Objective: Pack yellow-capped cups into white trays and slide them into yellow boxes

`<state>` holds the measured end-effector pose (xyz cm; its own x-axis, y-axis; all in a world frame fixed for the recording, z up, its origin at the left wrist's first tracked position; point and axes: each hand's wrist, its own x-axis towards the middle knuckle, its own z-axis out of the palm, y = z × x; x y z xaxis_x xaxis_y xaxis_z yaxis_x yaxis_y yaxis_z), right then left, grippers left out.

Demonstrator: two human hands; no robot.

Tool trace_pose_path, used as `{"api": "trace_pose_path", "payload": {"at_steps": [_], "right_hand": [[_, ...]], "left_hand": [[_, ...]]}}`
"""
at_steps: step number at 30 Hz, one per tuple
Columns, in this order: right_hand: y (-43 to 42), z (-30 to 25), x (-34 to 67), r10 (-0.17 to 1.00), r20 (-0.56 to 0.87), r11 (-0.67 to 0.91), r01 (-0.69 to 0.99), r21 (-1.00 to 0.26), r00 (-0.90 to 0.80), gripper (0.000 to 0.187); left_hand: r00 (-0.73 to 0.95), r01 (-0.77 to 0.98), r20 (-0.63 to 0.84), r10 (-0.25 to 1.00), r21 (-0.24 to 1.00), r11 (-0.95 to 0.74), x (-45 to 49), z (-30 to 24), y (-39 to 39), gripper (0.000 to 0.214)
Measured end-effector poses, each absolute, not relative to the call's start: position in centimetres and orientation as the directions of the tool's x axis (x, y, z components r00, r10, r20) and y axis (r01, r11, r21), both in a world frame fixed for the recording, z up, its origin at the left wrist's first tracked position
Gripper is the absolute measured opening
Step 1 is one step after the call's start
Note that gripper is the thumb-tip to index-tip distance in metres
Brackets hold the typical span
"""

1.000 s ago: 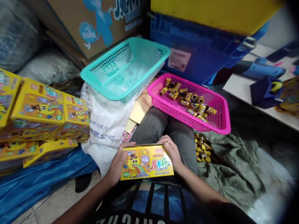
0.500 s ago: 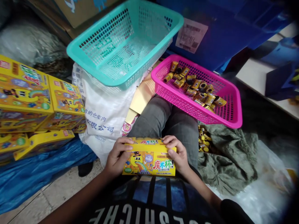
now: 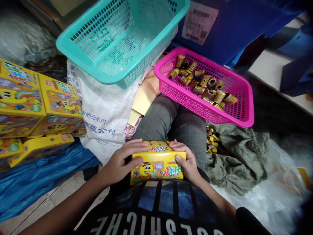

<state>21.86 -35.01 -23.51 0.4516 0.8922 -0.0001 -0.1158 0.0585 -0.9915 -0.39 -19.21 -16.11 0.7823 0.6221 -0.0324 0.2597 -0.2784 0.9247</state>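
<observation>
A yellow candy box (image 3: 158,164) with a cartoon and coloured lettering lies against my lap, close to my shirt. My left hand (image 3: 123,160) wraps round its left end, thumb on the front panel and fingers over the top. At the right end my right hand (image 3: 187,160) grips it the same way. Rounded yellow shapes show along the box's far upper edge. Beyond my knees, a pink basket (image 3: 246,98) holds several small yellow-and-black cups (image 3: 205,80) lying jumbled together.
A turquoise basket (image 3: 117,78) rests on a white woven sack (image 3: 97,114). Yellow boxes (image 3: 58,101) are stacked at the left above blue sheeting (image 3: 49,176). On the right lies a dark green cloth (image 3: 237,163) beside more small cups (image 3: 212,142). A blue bin (image 3: 225,32) stands behind.
The box's front has tipped to face more toward me, and its top edge now shows rounded shapes. My left fingers have spread along the top. The whole view has shifted slightly.
</observation>
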Motion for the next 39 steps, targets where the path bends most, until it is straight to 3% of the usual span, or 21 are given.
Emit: {"api": "trace_pose_path", "payload": {"at_steps": [4,8,11,22,29,39], "right_hand": [[-35.4,-23.7,21.3,0.85,0.013,0.091,-0.123,-0.988,0.527,0.015],[-35.0,-23.1,21.6,0.88,0.048,0.091,-0.069,-0.993,0.472,0.012],[-34.7,-22.4,21.9,0.891,-0.004,0.046,-0.098,-0.994,0.455,0.013],[-34.3,-20.9,21.0,0.777,-0.357,-0.187,-0.352,-0.917,0.518,0.03],[-34.0,-20.4,21.0,0.772,-0.403,-0.195,-0.419,-0.887,0.492,0.03],[-32.9,-19.8,21.6,0.789,-0.436,-0.254,-0.417,-0.873,0.432,0.03]], "left_hand": [[0.781,0.271,0.006,0.624,0.898,-0.348,-0.1,-15.3,-19.4,0.028],[0.809,0.292,0.018,0.587,0.855,-0.428,0.0,-14.3,-18.8,0.025],[0.786,0.358,-0.009,0.618,0.821,-0.444,0.1,-14.0,-18.4,0.024],[0.603,0.494,-0.142,0.785,0.839,-0.227,1.1,-13.7,-19.0,0.021],[0.549,0.515,-0.198,0.812,0.846,-0.142,0.7,-13.6,-19.6,0.021],[0.624,0.451,-0.269,0.734,0.89,-0.058,0.3,-14.2,-17.7,0.02]]}}
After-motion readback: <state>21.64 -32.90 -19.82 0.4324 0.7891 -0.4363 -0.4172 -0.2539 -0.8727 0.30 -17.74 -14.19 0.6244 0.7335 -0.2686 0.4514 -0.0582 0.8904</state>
